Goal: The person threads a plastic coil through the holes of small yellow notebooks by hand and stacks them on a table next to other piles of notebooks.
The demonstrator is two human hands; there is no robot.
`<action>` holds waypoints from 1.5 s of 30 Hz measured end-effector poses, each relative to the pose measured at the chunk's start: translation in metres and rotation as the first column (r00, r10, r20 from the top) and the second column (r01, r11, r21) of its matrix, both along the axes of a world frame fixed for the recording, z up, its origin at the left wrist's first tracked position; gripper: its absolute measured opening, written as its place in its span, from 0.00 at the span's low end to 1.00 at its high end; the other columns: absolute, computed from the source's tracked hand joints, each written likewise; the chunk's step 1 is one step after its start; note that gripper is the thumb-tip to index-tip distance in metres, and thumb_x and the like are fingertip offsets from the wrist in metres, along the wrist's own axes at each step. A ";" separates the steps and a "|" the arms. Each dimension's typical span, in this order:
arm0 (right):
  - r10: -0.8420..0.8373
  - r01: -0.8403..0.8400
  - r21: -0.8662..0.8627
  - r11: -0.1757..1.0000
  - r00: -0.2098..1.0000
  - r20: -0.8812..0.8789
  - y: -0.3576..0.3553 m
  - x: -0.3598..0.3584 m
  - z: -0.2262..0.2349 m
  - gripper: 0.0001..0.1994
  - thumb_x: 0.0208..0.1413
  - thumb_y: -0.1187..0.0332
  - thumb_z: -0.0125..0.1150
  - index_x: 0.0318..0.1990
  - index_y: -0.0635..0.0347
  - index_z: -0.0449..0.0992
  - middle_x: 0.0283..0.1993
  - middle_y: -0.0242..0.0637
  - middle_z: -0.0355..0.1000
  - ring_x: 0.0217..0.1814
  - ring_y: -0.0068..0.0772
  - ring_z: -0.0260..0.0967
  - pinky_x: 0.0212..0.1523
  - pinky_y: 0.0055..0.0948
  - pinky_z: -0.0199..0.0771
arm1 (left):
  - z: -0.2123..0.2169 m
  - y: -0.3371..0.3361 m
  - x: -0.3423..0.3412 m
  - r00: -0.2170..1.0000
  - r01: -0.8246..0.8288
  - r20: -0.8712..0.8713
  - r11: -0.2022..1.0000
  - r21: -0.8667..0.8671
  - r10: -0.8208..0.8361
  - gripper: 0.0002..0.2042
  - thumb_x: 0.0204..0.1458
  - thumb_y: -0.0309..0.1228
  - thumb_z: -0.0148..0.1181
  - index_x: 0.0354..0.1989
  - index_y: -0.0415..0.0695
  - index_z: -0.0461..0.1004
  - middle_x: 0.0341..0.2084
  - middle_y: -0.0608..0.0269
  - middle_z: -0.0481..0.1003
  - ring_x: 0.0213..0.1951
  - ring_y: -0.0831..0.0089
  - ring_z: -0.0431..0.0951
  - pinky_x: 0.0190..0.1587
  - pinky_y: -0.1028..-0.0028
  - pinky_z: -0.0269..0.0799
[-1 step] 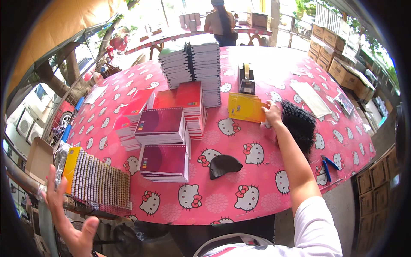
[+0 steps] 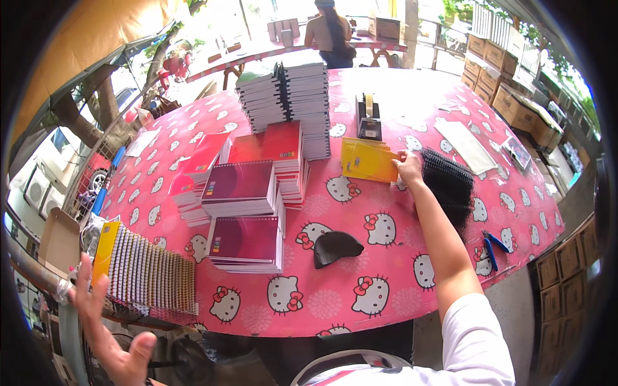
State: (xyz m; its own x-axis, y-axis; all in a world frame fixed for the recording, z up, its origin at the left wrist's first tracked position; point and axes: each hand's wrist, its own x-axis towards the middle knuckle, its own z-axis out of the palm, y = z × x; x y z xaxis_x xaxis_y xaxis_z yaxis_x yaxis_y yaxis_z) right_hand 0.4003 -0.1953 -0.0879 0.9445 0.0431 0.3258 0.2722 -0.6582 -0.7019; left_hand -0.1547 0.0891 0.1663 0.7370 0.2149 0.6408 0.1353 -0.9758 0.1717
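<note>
My right hand (image 2: 408,166) reaches over the table, its fingers closed on the right edge of a yellow notebook (image 2: 368,161), the top one of a small, slightly fanned pile. Just right of that hand lies a heap of black spiral binding coils (image 2: 447,186). At the lower left my left hand (image 2: 116,334) is raised with fingers spread and holds nothing. It is nearest to a long row of spiral-bound notebooks (image 2: 151,267) with a yellow cover at its left end. Purple notebooks (image 2: 246,238) and red notebooks (image 2: 282,143) stand in stacks left of centre.
Behind the red stacks rises a tall pile of black-bound notebooks (image 2: 309,103). A tape dispenser (image 2: 369,119) stands beyond the yellow pile. A curved black piece (image 2: 337,248) lies mid-table, blue-handled pliers (image 2: 493,249) at the right. Cardboard boxes (image 2: 494,61) and a person (image 2: 331,35) are farther back.
My left hand has shifted slightly down and to the right, still spread. My right hand stays at the yellow notebook, and the whole view has moved very slightly.
</note>
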 end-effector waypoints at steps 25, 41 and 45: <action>0.261 -0.119 -0.542 0.832 0.946 0.193 -0.032 -0.170 0.018 0.08 0.49 0.68 0.62 0.36 0.61 0.77 0.40 0.39 0.72 0.46 0.42 0.67 0.47 0.37 0.68 | -0.186 -0.119 0.144 0.845 0.517 0.020 0.808 -0.282 -0.534 0.12 0.41 0.21 0.63 0.36 0.46 0.80 0.27 0.66 0.75 0.30 0.67 0.73 0.30 0.70 0.69; 0.806 -0.790 0.170 0.589 0.590 -0.048 -0.017 -0.287 0.069 0.15 0.43 0.83 0.62 0.40 0.59 0.75 0.35 0.37 0.70 0.37 0.37 0.71 0.38 0.31 0.73 | -0.188 -0.113 0.154 0.844 0.506 0.016 0.788 -0.352 -0.536 0.15 0.37 0.19 0.64 0.37 0.44 0.79 0.28 0.63 0.75 0.32 0.66 0.74 0.32 0.70 0.71; 0.691 -0.669 0.193 0.718 0.720 -0.071 -0.005 -0.307 0.067 0.15 0.42 0.84 0.59 0.39 0.59 0.74 0.36 0.37 0.69 0.37 0.37 0.71 0.38 0.31 0.73 | -0.188 -0.114 0.154 0.849 0.505 0.030 0.794 -0.340 -0.527 0.15 0.38 0.17 0.63 0.36 0.44 0.79 0.28 0.62 0.76 0.31 0.65 0.74 0.32 0.70 0.71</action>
